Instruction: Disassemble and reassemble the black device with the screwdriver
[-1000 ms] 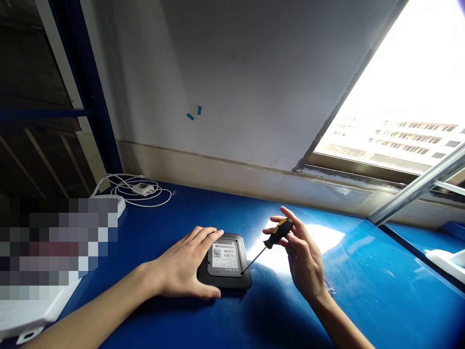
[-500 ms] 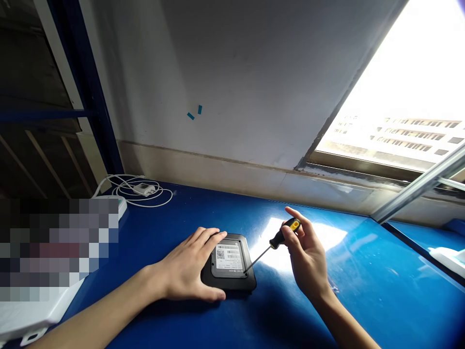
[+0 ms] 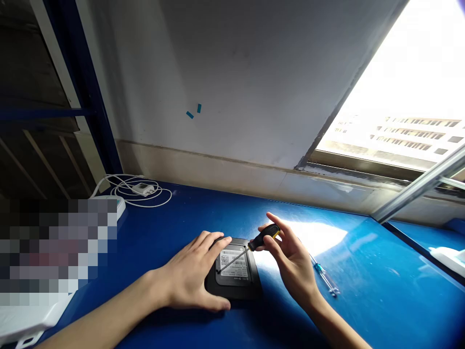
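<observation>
Shifted leftward, the screwdriver (image 3: 264, 236) sits in the right hand's (image 3: 296, 266) closed grip.

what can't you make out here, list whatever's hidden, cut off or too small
All in the head view:
- Black device's left side: covered by the left hand.
- Label wording: too small, partly crossed by the screwdriver's shaft.
- Whether the screwdriver tip sits in a screw: too small.
- White object at left: partly masked by pixelation.
- White object at right: cut by the right edge.
</observation>
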Demonstrator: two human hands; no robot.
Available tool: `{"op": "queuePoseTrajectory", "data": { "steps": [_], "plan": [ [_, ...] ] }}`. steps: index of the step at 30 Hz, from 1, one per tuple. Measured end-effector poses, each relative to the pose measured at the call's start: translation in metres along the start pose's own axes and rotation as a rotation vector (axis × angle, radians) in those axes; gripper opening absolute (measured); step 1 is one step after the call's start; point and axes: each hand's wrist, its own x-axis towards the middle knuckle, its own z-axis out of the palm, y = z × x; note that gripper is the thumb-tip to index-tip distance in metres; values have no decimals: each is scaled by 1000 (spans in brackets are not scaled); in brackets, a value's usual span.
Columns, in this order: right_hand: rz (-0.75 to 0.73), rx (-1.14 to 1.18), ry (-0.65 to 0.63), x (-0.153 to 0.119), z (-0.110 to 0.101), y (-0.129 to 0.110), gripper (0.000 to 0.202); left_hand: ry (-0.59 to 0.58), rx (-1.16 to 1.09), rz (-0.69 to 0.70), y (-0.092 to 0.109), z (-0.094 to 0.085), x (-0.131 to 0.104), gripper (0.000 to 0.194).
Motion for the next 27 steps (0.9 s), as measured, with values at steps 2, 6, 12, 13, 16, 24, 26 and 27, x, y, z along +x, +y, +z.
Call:
{"op": "queuePoseTrajectory", "data": {
  "steps": [2, 6, 12, 13, 16, 24, 26, 27],
  "plan": [
    [-12, -3, 8, 0, 1, 1, 47, 24, -13, 21, -4, 3, 0, 114],
    [-43, -2, 18, -2, 2, 0, 44, 50, -42, 43, -8, 7, -1, 114],
    [-53, 40, -15, -4, 2, 1, 44, 26, -30, 13, -2, 1, -1, 114],
    [-47, 65, -28, -5, 1, 2, 45, 22, -33, 10, 0, 0, -1, 113],
    [-28, 142, -50, -5, 0, 4, 45, 3, -37, -1, 3, -2, -1, 112],
    [-41, 43, -24, -4, -3, 6, 40, -6, -18, -4, 4, -3, 0, 113],
    [-5, 93, -59, -4, -3, 4, 46, -11, -16, -4, 4, -3, -1, 114],
    [6, 108, -73, -4, -3, 4, 48, -11, -15, -6, 4, -3, -1, 114]
  ]
}}
